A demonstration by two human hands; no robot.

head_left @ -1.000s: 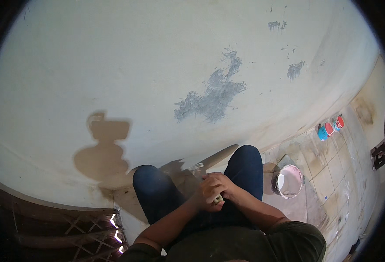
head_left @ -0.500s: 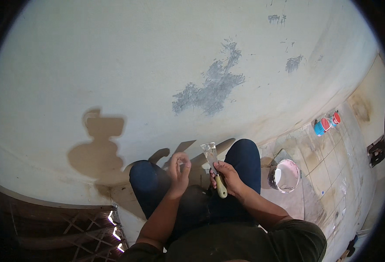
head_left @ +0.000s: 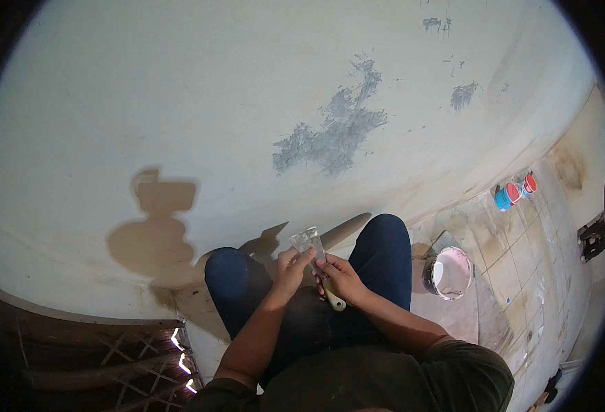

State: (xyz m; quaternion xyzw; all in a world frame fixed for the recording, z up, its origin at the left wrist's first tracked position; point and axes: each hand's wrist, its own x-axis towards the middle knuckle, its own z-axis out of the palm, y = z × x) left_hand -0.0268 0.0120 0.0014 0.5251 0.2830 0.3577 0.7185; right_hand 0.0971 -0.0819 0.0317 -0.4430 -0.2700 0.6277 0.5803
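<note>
A putty knife with a smeared metal blade and a pale yellowish handle is held up between my knees. My right hand is wrapped around it where blade and handle meet; the handle's end shows below the fingers. My left hand is closed at the blade's left edge, its thumb lying against the metal. The other left fingers are partly hidden. In front of me stands a pale wall with a rough grey patch where the surface differs.
To the right, a paint bucket with whitish residue stands on a floor sheet. Two small blue-and-red tubs sit farther off by the wall on the tiles. Dark lattice panels are at the lower left.
My left hand has moved right and closed onto the blade from a raised, loosely curled pose. The putty knife has shifted slightly left and tilted.
</note>
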